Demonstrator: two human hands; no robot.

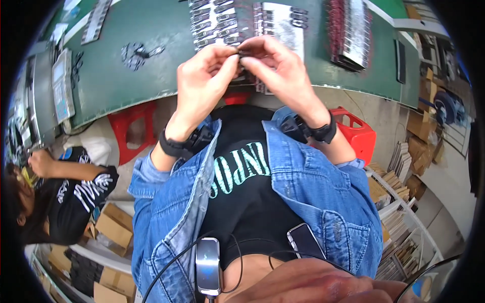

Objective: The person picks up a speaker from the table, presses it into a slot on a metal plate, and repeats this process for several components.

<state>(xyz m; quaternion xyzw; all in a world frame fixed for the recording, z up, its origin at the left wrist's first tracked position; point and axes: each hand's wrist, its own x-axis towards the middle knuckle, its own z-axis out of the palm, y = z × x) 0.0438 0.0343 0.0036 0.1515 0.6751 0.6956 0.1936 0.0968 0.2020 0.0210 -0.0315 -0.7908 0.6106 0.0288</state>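
- Fingers (228, 69) of the left hand (199, 73) and right hand (283, 71) are pinched on one small dark piece (239, 52), tips nearly meeting.
- The piece sits between the hands, above the bench (108, 83); mostly covered, so can't tell its exact shape.
- My guess: super light, fairly stiff, maybe slick. I'd hold it by the edges, fingertips only, gentle squeeze.
- Just past that, flat white cards (284, 28) carry rows of dark bits.
- Left: loose heap (135, 56), dark and tangled-looking, on smooth green.
- Right: long pale stack (356, 33), reddish-dark along its side.
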